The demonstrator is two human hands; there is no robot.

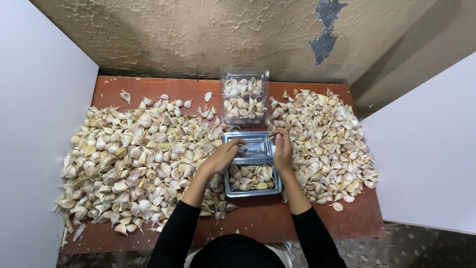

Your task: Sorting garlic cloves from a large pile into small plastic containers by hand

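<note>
Clamshell (252, 164) sits at the middle of the worktop (258, 218) in front of me, its long axis running away from me — the hinged lid lies flat on the far side, the tray of cloves (250, 177) on the near side. To the left spreads the big garlic pile (134, 159). My left hand (224, 155) rests on the lid's left edge, fingers curled over the rim and gripping it. My right hand (283, 151) presses the lid's right edge, fingers together and bent down on the plastic. A smaller pile (325, 144) lies to the right, and a second box (244, 97) stands closed beyond. I judge this to be the closing step: the tray looks filled, so the lid needs folding toward me and snapping down evenly on both sides.
</note>
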